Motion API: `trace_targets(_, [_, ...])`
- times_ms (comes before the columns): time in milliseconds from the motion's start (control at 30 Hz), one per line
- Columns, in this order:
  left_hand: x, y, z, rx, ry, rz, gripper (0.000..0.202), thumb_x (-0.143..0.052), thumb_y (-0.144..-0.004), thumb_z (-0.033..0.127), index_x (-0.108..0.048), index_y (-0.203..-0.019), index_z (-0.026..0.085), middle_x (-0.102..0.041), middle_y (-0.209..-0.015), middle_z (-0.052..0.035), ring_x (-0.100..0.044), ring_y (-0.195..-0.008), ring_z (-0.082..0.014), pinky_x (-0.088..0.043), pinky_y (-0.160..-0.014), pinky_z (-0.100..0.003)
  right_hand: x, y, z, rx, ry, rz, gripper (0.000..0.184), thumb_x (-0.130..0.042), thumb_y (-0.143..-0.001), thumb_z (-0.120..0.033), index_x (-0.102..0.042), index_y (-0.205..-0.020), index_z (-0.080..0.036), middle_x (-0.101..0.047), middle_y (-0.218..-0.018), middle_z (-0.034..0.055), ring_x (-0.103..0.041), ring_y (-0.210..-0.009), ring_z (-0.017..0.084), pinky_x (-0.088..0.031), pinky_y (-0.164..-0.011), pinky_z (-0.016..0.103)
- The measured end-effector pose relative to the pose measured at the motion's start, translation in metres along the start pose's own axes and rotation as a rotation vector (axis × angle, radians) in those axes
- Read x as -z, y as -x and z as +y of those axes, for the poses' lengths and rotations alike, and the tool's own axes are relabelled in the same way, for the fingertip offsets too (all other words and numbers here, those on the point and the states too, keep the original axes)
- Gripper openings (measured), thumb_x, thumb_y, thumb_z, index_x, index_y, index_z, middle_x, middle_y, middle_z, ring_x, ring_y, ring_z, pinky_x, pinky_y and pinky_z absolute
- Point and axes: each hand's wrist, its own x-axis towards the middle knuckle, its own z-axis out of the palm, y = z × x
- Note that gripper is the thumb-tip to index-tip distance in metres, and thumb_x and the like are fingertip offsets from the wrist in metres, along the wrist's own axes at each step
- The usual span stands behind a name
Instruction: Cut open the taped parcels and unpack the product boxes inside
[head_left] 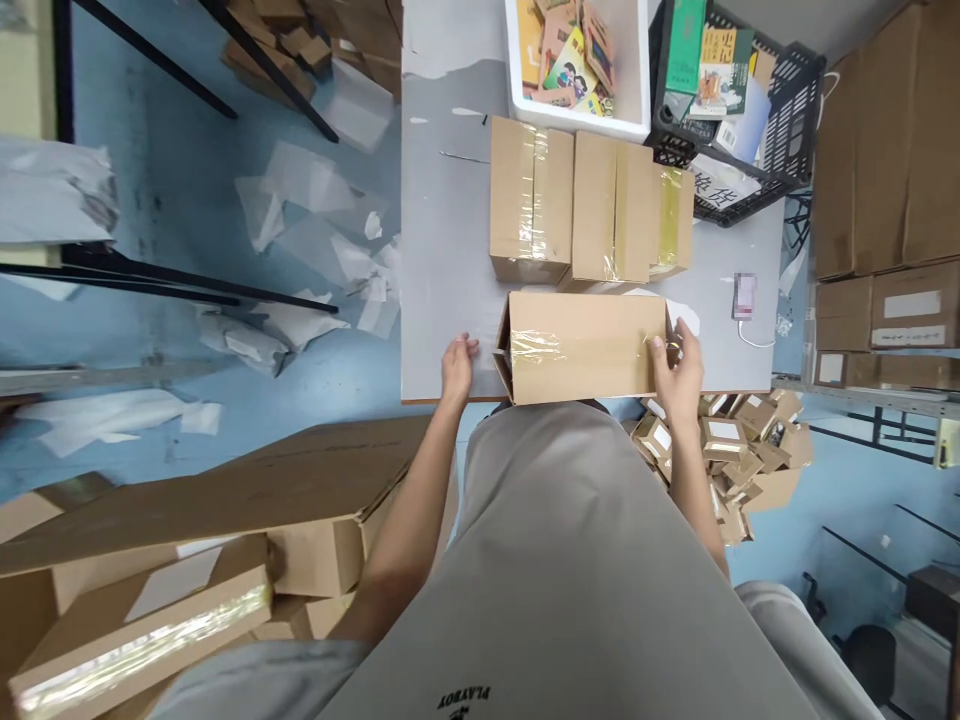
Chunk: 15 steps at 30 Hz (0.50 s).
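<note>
Tabletop (pixel 450 250): right hand (pixel 679 375) curled at carton (pixel 581 345).

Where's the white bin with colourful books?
In the head view, the white bin sits at the far edge of the grey table, right of centre, behind two taped cardboard boxes and left of the black crate.

The box (pixel 585 345) is plain tan cardboard, crossed by a glossy clear strip of tape (pixel 536 345). The counter (pixel 442 250) is pale grey. The boxes behind (pixel 531 200) are the same tan, and the rightmost has a yellowish tape band (pixel 670 215). The bin (pixel 634 60) is white, and its books (pixel 570 50) are bright yellow, orange and red. The crate (pixel 799 110) is black with a grid pattern and has a green book (pixel 686 45) in it. The floor (pixel 172 180) is blue, strewn with white scraps (pixel 315 190). The shirt (pixel 585 560) is grey with black lettering.
</note>
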Motion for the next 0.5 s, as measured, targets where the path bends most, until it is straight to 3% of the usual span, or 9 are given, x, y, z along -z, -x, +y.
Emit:
trace_targets(67, [-0.007, -0.014, -0.008, 0.151, -0.069, -0.081, 0.037, -0.048, -0.117, 0.044, -0.071, -0.110, 0.015, -0.081, -0.117, -0.0167, -0.078, -0.109, -0.0237, -0.058, -0.107, -0.037, -0.009, -0.007, 0.011, -0.014, -0.034, 0.024, 0.078, -0.050, -0.112, -0.068, -0.060, -0.167, -0.015, -0.065, -0.168, 0.0229, -0.063, -0.157, 0.032, -0.051, -0.132, 0.054])
trace_targets(133, [-0.017, -0.018, -0.012, 0.208, -0.083, -0.142, 0.036, -0.050, -0.117, 0.045, -0.068, -0.105, 0.017, -0.081, -0.119, -0.0168, -0.077, -0.113, -0.0241, -0.057, -0.105, -0.036, -0.008, -0.014, 0.030, -0.053, -0.057, 0.077, 0.079, -0.047, -0.111, -0.069, -0.065, -0.163, -0.012, -0.069, -0.163, 0.0237, -0.065, -0.154, 0.031, -0.052, -0.131, 0.053])
trace_targets(233, [-0.036, -0.008, -0.014, 0.235, -0.063, -0.225, 0.040, -0.057, -0.114, 0.056, -0.069, -0.110, 0.018, -0.081, -0.123, -0.0187, -0.078, -0.118, -0.0265, -0.058, -0.103, -0.037, 0.014, -0.020, 0.065, -0.104, -0.040, 0.164, 0.081, -0.052, -0.107, -0.071, -0.075, -0.151, -0.007, -0.074, -0.155, 0.0272, -0.070, -0.148, 0.034, -0.052, -0.131, 0.054])
trace_targets(333, [-0.059, 0.016, -0.010, 0.262, 0.037, -0.408, 0.051, -0.061, -0.108, 0.067, -0.073, -0.117, 0.018, -0.083, -0.124, -0.0195, -0.078, -0.121, -0.0302, -0.060, -0.105, -0.043, 0.041, -0.019, 0.098, -0.153, -0.039, 0.205, 0.080, -0.055, -0.104, -0.069, -0.079, -0.142, -0.003, -0.076, -0.150, 0.0311, -0.073, -0.144, 0.035, -0.053, -0.130, 0.052])
trace_targets(433, [-0.072, 0.043, 0.001, 0.158, 0.127, -0.535, 0.057, -0.069, -0.100, 0.074, -0.076, -0.114, 0.019, -0.084, -0.124, -0.0166, -0.076, -0.124, -0.0331, -0.059, -0.111, -0.045, 0.050, -0.015, 0.122, -0.239, -0.066, 0.237, 0.074, -0.053, -0.106, -0.065, -0.080, -0.138, -0.003, -0.077, -0.148, 0.0304, -0.074, -0.140, 0.035, -0.055, -0.126, 0.050])
trace_targets(500, [-0.070, 0.056, 0.013, 0.015, 0.092, -0.485, 0.056, -0.072, -0.097, 0.074, -0.077, -0.106, 0.019, -0.084, -0.120, -0.0137, -0.076, -0.123, -0.0342, -0.058, -0.111, -0.044, 0.043, -0.012, 0.133, -0.276, -0.088, 0.234, 0.070, -0.050, -0.110, -0.062, -0.080, -0.137, -0.004, -0.080, -0.144, 0.0277, -0.075, -0.135, 0.034, -0.057, -0.123, 0.050])
